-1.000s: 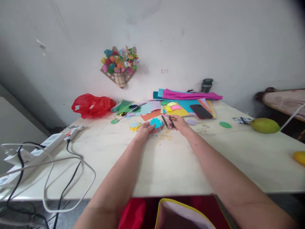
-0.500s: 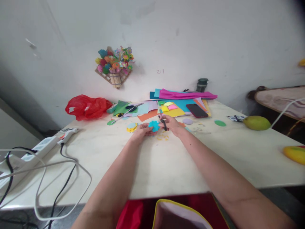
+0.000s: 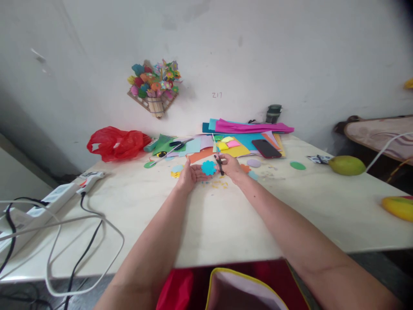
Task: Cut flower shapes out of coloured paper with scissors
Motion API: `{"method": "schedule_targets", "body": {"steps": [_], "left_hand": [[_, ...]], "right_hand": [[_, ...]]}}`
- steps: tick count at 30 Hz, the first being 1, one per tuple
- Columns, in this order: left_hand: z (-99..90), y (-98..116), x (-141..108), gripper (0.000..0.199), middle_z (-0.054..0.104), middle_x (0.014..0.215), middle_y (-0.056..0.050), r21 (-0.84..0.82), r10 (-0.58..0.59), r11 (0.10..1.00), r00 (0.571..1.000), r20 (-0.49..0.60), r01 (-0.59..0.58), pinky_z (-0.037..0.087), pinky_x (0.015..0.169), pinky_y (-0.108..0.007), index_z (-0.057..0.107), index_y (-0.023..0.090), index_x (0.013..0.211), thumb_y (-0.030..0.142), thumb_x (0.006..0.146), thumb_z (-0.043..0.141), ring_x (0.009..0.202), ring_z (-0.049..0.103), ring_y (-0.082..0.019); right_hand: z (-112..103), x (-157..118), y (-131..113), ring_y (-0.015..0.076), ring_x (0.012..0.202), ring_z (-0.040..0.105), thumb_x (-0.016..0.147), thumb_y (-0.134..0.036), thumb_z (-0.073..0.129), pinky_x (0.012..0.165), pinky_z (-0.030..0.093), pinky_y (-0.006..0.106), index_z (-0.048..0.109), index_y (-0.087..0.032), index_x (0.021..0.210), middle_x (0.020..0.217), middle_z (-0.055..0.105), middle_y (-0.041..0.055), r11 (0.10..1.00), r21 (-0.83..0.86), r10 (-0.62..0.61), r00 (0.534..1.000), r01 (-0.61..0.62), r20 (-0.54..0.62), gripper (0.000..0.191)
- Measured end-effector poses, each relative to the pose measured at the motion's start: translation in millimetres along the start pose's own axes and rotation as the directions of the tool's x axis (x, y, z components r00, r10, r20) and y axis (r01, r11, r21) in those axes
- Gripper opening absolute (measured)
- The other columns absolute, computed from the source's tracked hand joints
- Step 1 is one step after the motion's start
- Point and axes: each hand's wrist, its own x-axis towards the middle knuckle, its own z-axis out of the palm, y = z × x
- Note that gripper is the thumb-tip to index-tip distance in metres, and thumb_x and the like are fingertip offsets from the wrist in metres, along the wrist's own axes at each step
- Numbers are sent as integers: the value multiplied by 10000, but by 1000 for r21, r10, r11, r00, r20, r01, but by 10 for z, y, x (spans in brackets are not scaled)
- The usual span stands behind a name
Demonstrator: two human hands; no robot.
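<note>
A blue flower-shaped paper piece (image 3: 208, 168) is between the two hands, over the middle of the table. My left hand (image 3: 191, 175) is open, thumb up and fingers spread behind the flower's left side. My right hand (image 3: 229, 167) is closed around small scissors (image 3: 220, 165), whose blades point up and away; its fingertips reach the flower's right edge. Small yellow scraps (image 3: 219, 184) lie below the hands. Yellow cut pieces (image 3: 176, 174) are left of my left hand, and an orange piece (image 3: 245, 168) is right of my right hand.
Coloured sheets (image 3: 238, 148) lie behind the hands with a phone (image 3: 266, 149) and larger scissors (image 3: 181, 144). A red bag (image 3: 116, 144) is back left. A glue gun (image 3: 92, 181), power strip (image 3: 54, 200) and cables lie left; a mango (image 3: 347, 165) is at right.
My left hand has opened, its thumb lifting off the flower and its fingers spreading. The flower now shows more fully beside my right fingertips. My right hand still holds the scissors.
</note>
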Motion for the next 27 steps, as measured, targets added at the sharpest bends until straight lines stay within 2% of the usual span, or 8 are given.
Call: {"method": "schedule_targets", "body": {"steps": [3, 5, 7, 11, 17, 23, 27], "left_hand": [[13, -14, -21, 550, 670, 623, -114, 53, 35, 998, 999, -18, -34, 529, 657, -376, 614, 119, 733, 655, 729, 492, 656, 676, -254], [30, -33, -41, 387, 679, 645, -79, 133, 90, 987, 996, -7, -89, 525, 669, -342, 616, 125, 734, 495, 646, 691, 637, 670, -221], [44, -55, -53, 319, 682, 662, -54, 200, 119, 973, 993, 3, -117, 518, 665, -313, 599, 135, 693, 353, 556, 786, 633, 665, -197], [60, -80, -55, 357, 661, 618, -24, 214, 153, 966, 988, -21, -145, 510, 621, -294, 528, 153, 611, 318, 483, 818, 602, 655, -182], [72, -58, -67, 368, 652, 609, -2, 227, 213, 954, 975, -60, -195, 505, 635, -289, 532, 158, 620, 356, 494, 816, 588, 640, -160], [49, -78, -60, 328, 697, 743, -47, 272, 169, 947, 985, 21, -168, 505, 697, -313, 659, 141, 738, 359, 536, 800, 688, 661, -199], [40, -76, -51, 362, 706, 748, -63, 260, 198, 947, 980, -3, -190, 511, 673, -318, 664, 137, 809, 373, 563, 784, 684, 669, -215]], "right_hand": [[9, -3, 10, 103, 435, 520, 568, -92, 600, 474, 438, 241, 510, -180, 853, 532, 554, -61, 1000, -5, -1, 1000, 1, 0, 312], [7, 0, 21, 105, 442, 523, 571, -99, 600, 478, 443, 244, 513, -181, 857, 532, 549, -62, 1000, -3, -5, 1000, 5, 12, 310], [2, 4, 30, 106, 449, 527, 570, -107, 607, 482, 449, 245, 515, -183, 861, 534, 545, -64, 1000, -3, -12, 1000, 12, 26, 314], [1, 8, 35, 108, 445, 529, 564, -114, 614, 479, 452, 245, 512, -183, 861, 527, 545, -66, 1000, 2, -10, 999, 10, 45, 321], [10, -12, 5, 110, 436, 531, 544, -110, 607, 462, 437, 235, 501, -187, 842, 504, 539, -76, 1000, -6, -23, 999, 23, 48, 325], [18, -6, 42, 111, 460, 538, 541, -124, 617, 469, 428, 228, 518, -187, 831, 512, 537, -72, 998, -32, -43, 998, 45, 41, 313], [16, -14, 55, 106, 455, 541, 557, -153, 660, 448, 422, 216, 523, -191, 855, 524, 547, -69, 1000, -27, -11, 996, 13, 84, 330]]}}
